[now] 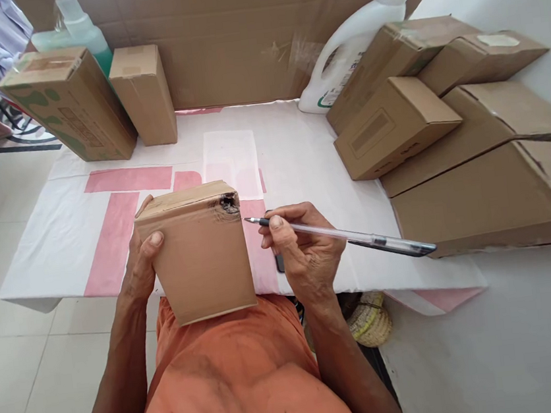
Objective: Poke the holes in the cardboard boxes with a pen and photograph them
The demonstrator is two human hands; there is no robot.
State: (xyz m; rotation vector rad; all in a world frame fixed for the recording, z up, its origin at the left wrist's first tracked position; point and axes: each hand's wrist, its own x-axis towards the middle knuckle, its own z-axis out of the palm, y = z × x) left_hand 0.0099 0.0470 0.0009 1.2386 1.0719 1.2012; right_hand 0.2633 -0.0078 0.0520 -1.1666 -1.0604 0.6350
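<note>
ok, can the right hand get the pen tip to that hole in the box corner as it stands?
Probably yes. The right hand holds the pen with its tip just beside the hole in the box, with nothing between them. The left hand grips the far side, clear of that corner.

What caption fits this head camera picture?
Left hand holds a cardboard box; right hand points a pen at it.

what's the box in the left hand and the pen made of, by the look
Box: plain brown cardboard, matte, with a torn dark hole at its top right corner. Pen: clear glossy plastic barrel, probably, with a dark cap end and a metal-looking tip.
</note>
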